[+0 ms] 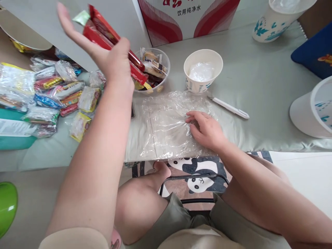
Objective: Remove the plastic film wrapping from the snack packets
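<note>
On a grey-green cloth-covered table I see assorted plastic-wrapped snacks heaped at left, the left hand clasping shiny red packets near a round clear tub, crinkled transparent film under the loosely curled right hand, then a white-handled knife.

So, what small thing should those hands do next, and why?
Perhaps bring the red packets over to the clear plastic: the left hand holds them, and the right hand is at the plastic, which lies spread out in front.
</note>
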`<state>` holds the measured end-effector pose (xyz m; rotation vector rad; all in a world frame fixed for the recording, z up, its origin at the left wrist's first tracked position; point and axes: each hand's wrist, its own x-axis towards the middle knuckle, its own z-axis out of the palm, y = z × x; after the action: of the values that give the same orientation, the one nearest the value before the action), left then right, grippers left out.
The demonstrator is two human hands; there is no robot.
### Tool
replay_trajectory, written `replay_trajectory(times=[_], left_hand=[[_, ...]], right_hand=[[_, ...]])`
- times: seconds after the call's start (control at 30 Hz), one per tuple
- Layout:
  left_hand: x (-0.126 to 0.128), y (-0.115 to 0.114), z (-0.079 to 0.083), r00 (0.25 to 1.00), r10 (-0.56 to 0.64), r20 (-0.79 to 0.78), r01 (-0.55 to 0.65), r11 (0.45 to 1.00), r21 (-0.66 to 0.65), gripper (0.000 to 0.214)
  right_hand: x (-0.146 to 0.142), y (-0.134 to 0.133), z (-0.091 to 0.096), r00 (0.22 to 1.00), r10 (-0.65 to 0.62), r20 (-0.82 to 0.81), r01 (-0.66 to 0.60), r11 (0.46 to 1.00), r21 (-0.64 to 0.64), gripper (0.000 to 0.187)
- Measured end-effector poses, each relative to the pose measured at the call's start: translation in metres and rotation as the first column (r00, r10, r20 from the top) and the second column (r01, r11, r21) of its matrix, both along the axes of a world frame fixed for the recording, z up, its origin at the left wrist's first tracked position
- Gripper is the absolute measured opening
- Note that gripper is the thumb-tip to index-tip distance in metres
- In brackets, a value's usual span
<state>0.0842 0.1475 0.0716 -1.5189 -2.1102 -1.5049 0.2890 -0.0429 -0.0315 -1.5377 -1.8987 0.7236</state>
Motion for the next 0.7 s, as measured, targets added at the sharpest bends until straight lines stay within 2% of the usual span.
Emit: replay_trajectory(times=[0.1, 0.2, 0.3, 0.43, 0.5, 0.6, 0.7], left_hand=[[-0.011, 0.006, 0.003, 0.995, 0.076, 0.072, -0.077, 0.997, 0.000, 0.091], [-0.010, 0.004, 0.001, 0.991, 0.134, 0.002, -0.134, 0.990, -0.044, 0.091], [0.002, 0.000, -0.004, 0.993, 0.113, -0.034, -0.115, 0.991, -0.074, 0.088], [0.013, 0.003, -0.002, 0.988, 0.084, 0.133, -0.088, 0.996, 0.022, 0.061], [0.014, 0.008, 0.003, 0.972, 0.073, 0.222, -0.086, 0.995, 0.051, 0.054], [0.013, 0.014, 0.011, 0.927, -0.047, 0.372, -0.003, 0.991, 0.132, 0.046], [0.014, 0.020, 0.016, 0.864, -0.220, 0.454, 0.071, 0.944, 0.323, 0.046]], right_hand=[[0.000, 0.000, -0.001, 1.000, 0.002, 0.011, -0.002, 1.000, 0.012, 0.038], [-0.002, 0.001, -0.002, 1.000, -0.007, 0.028, 0.006, 1.000, 0.025, 0.037], [-0.004, 0.001, -0.003, 0.999, -0.020, 0.048, 0.018, 0.999, 0.047, 0.036], [-0.004, 0.001, -0.005, 0.998, -0.023, 0.057, 0.019, 0.997, 0.076, 0.035], [-0.004, 0.001, -0.005, 0.998, -0.019, 0.060, 0.014, 0.996, 0.088, 0.034], [-0.004, 0.001, -0.006, 0.998, -0.013, 0.058, 0.007, 0.994, 0.106, 0.034], [-0.004, 0.001, -0.008, 0.999, -0.015, 0.051, 0.009, 0.992, 0.123, 0.033]])
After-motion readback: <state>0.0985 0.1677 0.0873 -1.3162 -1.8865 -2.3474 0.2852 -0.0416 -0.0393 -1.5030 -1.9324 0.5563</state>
